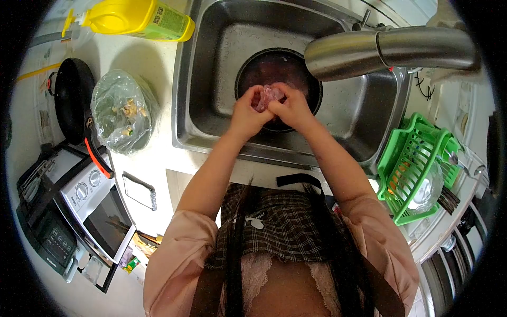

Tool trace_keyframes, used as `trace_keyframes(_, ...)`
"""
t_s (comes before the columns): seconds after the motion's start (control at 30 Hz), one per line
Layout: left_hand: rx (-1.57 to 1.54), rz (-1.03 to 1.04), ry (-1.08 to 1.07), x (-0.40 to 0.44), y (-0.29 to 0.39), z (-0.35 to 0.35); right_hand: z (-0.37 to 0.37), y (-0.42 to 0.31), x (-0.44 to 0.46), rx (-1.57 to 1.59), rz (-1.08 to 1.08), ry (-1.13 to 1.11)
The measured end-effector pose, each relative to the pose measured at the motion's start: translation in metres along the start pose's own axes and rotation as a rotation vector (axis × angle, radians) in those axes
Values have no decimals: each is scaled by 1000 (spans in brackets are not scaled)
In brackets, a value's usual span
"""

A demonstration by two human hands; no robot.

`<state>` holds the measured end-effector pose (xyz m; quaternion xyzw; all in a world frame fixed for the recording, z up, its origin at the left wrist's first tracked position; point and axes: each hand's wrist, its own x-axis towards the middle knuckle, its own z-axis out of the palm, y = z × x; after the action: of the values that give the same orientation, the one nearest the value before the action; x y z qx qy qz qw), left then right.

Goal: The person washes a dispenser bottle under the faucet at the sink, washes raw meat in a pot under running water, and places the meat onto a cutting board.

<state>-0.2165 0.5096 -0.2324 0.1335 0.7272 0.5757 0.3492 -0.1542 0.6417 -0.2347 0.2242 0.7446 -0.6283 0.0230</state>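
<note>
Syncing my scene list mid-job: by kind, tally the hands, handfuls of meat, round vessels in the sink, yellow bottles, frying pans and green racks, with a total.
Hands: 2 (left hand, right hand)
Handfuls of meat: 1 (pieces unclear)
Round vessels in the sink: 1
Yellow bottles: 1
Frying pans: 1
Green racks: 1
Total: 7

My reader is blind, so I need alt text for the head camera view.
A person's left hand and right hand hold raw pink meat over a round black vessel in a stainless-steel sink. A yellow plastic bottle and a clear plastic bag are left of the sink, a green plastic dish rack right of it.
</note>
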Motion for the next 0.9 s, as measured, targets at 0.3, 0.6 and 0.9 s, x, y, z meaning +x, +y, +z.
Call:
trace_keyframes(0.3, -254, -333, -25, 25, -34, 2, -5, 30, 14, 1, 119, -53)
trace_keyframes(0.6, -345, -575, -164, 40, -11, 2, -12, 40, 8, -100, -75, -79)
trace_keyframes(0.9, -434, -571, -64, 32, -18, 7, -3, 21, 0, 25, 6, -95)
